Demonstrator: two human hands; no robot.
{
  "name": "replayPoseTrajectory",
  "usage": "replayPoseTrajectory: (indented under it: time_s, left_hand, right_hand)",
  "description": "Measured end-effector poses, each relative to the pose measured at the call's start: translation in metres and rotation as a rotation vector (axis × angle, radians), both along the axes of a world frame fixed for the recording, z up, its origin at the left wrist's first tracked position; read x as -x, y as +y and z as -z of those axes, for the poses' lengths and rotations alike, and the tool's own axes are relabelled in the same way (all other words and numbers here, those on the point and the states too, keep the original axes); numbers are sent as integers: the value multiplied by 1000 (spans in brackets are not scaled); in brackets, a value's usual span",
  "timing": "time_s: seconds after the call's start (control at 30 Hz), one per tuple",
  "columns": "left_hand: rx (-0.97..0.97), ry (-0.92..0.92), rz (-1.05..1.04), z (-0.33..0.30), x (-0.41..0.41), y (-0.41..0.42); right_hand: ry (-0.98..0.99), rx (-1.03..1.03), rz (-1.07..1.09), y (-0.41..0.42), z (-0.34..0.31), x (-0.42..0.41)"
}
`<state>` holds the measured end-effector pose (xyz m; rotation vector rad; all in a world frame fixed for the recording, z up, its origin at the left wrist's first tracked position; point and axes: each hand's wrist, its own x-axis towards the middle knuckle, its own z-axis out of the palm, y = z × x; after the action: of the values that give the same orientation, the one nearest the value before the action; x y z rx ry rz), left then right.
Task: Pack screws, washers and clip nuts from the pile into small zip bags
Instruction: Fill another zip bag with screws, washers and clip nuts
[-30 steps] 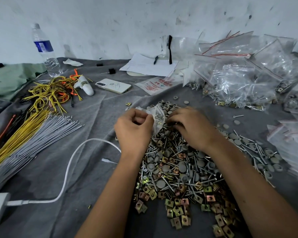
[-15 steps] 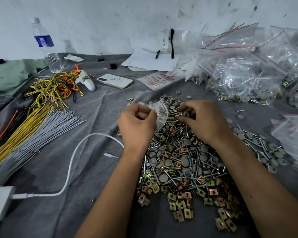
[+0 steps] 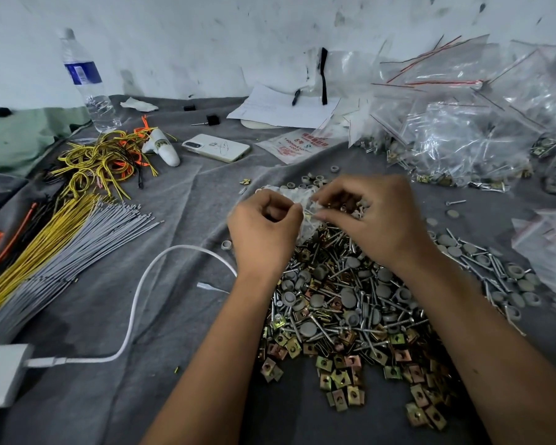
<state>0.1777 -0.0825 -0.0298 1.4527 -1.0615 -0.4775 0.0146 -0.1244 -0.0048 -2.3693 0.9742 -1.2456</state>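
At the centre of the frame, the left hand [image 3: 264, 229] pinches the edge of a small clear plastic zip bag [image 3: 305, 208], while the right hand [image 3: 371, 216], fingers curled, pinches small hardware at its mouth. Below them lies the mixed pile of silver screws, grey round washers and brass-coloured clip nuts [image 3: 344, 313] on the grey cloth [image 3: 180, 303].

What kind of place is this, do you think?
Probably an informal packing spot for hardware, not a proper factory: a pile of screws on a grey cloth, filled zip bags, and bundled cable ties.
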Motion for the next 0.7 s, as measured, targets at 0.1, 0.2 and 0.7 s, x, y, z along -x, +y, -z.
replayPoseTrajectory:
  time_s: [0.1, 0.2, 0.7]
  left_hand:
    - [-2, 23, -7, 0, -1, -1]
    - [-13, 73, -7, 1, -3, -1]
    - [-8, 103, -26, 3, -7, -2]
  right_hand:
    - [79, 12, -33, 0, 2, -3]
    - [36, 1, -17, -2, -2, 2]
    - [660, -417, -140, -12, -14, 29]
